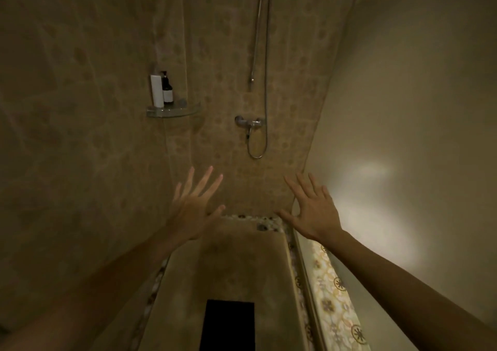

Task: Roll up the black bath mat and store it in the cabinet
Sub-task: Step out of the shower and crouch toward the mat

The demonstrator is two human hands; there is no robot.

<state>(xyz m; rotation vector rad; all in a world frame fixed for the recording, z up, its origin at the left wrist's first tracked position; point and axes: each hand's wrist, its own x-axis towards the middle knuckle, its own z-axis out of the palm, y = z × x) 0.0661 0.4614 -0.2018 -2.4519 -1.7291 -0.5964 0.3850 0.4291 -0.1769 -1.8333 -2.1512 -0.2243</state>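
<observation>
The black bath mat (pixel 227 325) lies flat on the shower floor at the bottom centre of the view, its near end cut off by the frame. My left hand (pixel 192 206) is held out in front of me with fingers spread, holding nothing. Level with it to the right, my right hand (pixel 312 210) is also spread and empty. Both hands hover high above the mat, far from it. No cabinet is in view.
A glass corner shelf (pixel 173 111) holds a white bottle (pixel 156 91) and a dark pump bottle (pixel 166 88). A chrome shower mixer (pixel 248 123) with hose hangs on the far tiled wall. A metal threshold (pixel 301 270) and patterned tiles (pixel 333 294) run along the right.
</observation>
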